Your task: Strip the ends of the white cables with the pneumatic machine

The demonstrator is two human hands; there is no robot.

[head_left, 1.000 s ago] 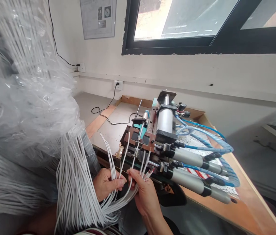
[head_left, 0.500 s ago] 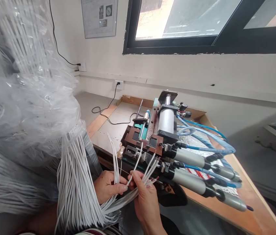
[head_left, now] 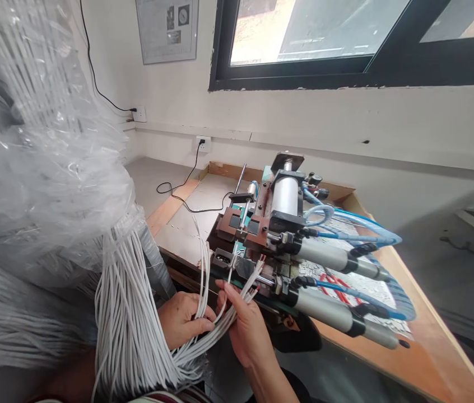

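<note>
Head view: cable bundle (head_left: 130, 313) left of machine (head_left: 285, 198). Right hand (head_left: 250, 330) grips grouped cables (head_left: 250, 285), steadies single cable (head_left: 232, 266) at machine front; left hand (head_left: 183, 320) holds other cables (head_left: 205, 280). Apparent step: presenting cable end; next move calls for straight alignment. Machine edge near right hand; open room left of machine.

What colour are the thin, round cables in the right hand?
White, with some reddish tips; the cables show best in the head view.
</note>
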